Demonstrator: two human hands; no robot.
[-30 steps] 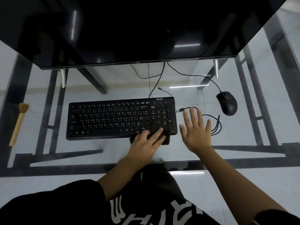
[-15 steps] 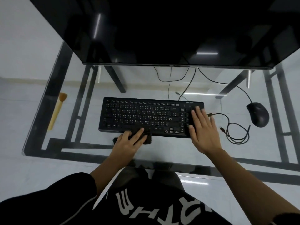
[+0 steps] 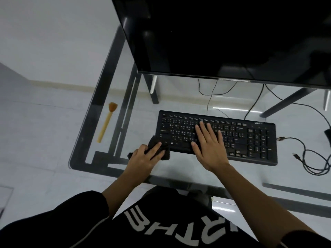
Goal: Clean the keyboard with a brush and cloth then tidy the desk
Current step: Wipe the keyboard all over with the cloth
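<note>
Lying lengthwise left-right, the keyboard (image 3: 250, 138) (logo far-right) meets the cloth (image 3: 157, 142).

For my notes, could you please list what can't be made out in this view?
- Mouse: cut off by the right edge.
- Cloth: mostly hidden under the left hand.
- Keyboard legends: too small to read; the right hand covers some keys.

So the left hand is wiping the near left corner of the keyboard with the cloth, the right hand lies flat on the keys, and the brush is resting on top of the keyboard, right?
Not quite. The head view shows the brush lying on the glass desk well left of the keyboard, not on it. The rest holds: the left hand presses the dark cloth at the near left corner, and the right hand lies flat on the keys.
</note>
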